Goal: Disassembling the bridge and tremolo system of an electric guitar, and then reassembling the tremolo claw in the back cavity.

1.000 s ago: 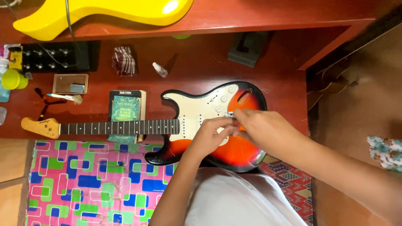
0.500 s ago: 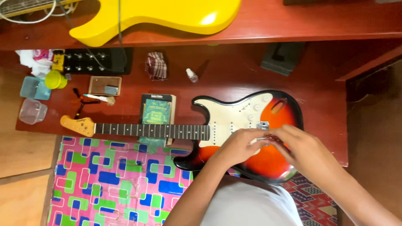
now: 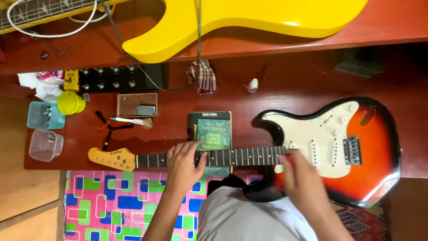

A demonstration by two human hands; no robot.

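Two bare hands rest on a sunburst red-and-black electric guitar with a white pickguard point(image 3: 356, 156), which lies flat on a reddish-brown wooden worktop point(image 3: 169, 129), headstock to the person's left. The left hand point(image 3: 185, 165) lies over the dark fretboard about a third of the way along from the headstock, fingers curled across the strings, thumb on the near edge, in a loose grip around the neck. The right hand point(image 3: 301, 176) sits where the neck meets the guitar's body, fingers bent and pressed together at the neck's end; whether they pinch anything cannot be told.

Under the guitar's neck lies a dark green book point(image 3: 213, 131). Beyond the guitar, a glossy yellow guitar body point(image 3: 249, 20) rests on a higher shelf, cut off at the top. Below the neck shows a pink patterned mat point(image 3: 111, 205). The person's grey shirt hides the guitar's lower horn.
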